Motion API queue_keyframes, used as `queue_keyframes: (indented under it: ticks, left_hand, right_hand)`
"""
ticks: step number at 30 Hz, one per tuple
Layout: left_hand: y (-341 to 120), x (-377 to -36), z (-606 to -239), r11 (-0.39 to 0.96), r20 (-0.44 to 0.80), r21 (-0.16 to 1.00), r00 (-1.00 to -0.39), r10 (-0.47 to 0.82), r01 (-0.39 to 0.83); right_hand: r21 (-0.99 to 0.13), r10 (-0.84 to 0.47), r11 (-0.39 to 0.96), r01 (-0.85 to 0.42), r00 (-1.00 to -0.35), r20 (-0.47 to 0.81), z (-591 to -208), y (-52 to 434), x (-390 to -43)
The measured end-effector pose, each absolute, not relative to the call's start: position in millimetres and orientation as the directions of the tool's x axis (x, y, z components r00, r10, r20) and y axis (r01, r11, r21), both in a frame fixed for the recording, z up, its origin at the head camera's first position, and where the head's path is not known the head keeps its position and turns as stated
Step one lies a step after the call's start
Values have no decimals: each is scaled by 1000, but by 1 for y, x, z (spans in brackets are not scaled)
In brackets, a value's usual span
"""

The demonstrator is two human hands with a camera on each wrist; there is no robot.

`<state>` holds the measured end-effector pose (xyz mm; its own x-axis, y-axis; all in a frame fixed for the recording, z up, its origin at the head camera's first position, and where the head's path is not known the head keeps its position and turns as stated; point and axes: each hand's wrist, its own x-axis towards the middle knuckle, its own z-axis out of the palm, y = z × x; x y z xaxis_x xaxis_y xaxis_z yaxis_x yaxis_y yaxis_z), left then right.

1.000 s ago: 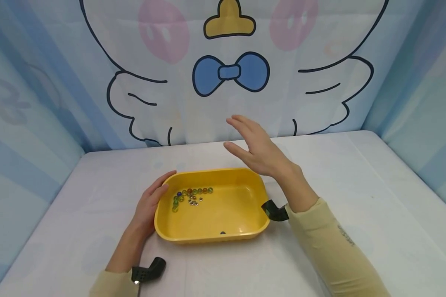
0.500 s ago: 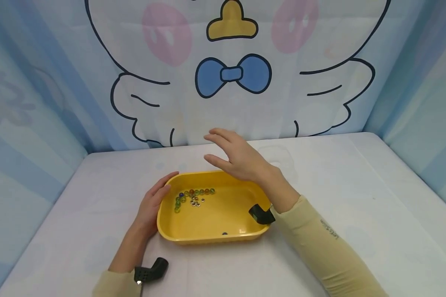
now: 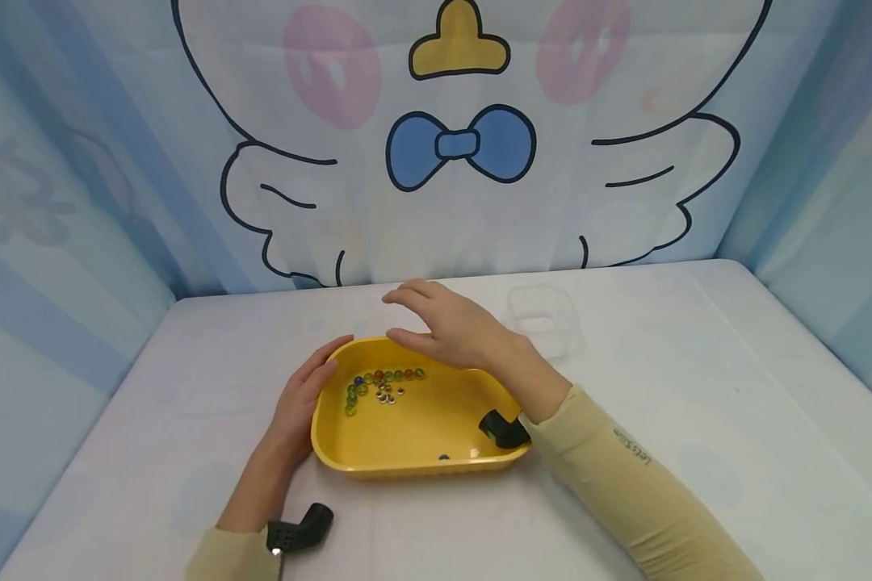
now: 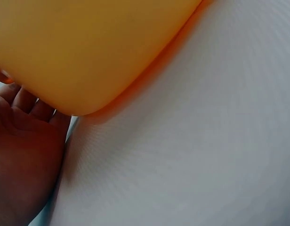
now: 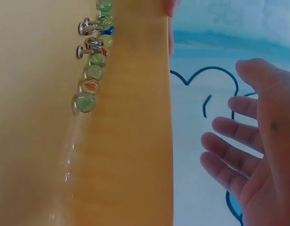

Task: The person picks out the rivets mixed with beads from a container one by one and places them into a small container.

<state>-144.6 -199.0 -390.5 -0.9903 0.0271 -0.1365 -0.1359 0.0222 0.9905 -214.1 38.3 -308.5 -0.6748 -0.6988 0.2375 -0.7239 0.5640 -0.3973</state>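
Note:
A yellow plastic tray (image 3: 414, 428) lies on the white table. My left hand (image 3: 295, 403) grips its left side, thumb at the rim and fingers along the outer wall; in the left wrist view those fingers (image 4: 41, 110) reach behind the tray. Glass marbles (image 3: 398, 375) line the tray's far left edge, with several small silver studs (image 3: 385, 395) beside them, round-headed with short stems. One dark blue marble (image 3: 444, 457) sits by the near wall. My right hand (image 3: 450, 323) hovers over the far rim, fingers loosely spread, holding nothing.
Behind my right wrist stands a clear plastic container (image 3: 545, 319) on the white tablecloth (image 3: 698, 363). A printed cartoon curtain (image 3: 465, 218) hangs along the table's back edge. Black wrist cameras (image 3: 300, 528) stick out from both sleeves.
My right hand has moved left and lower, from beyond the tray to over its far rim, uncovering the clear container. My left hand keeps its hold on the tray.

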Motion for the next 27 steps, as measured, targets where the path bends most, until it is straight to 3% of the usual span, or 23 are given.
queue_keyframes:
  ticks: [9, 19, 27]
  left_hand:
    - [-198, -144, -390, 43, -128, 991, -991, 27, -127]
    - [-198, -145, -391, 20, -124, 992, -991, 43, -123]
    - [-200, -145, -390, 17, -114, 993, -992, 53, -113]
  right_hand:
    - [-315, -759, 555, -770, -624, 186, -316, 29, -213]
    - [-216, -836, 454, -864, -497, 232, -324, 23, -212]
    - [-218, -875, 385, -897, -430, 223, -328, 16, -209]
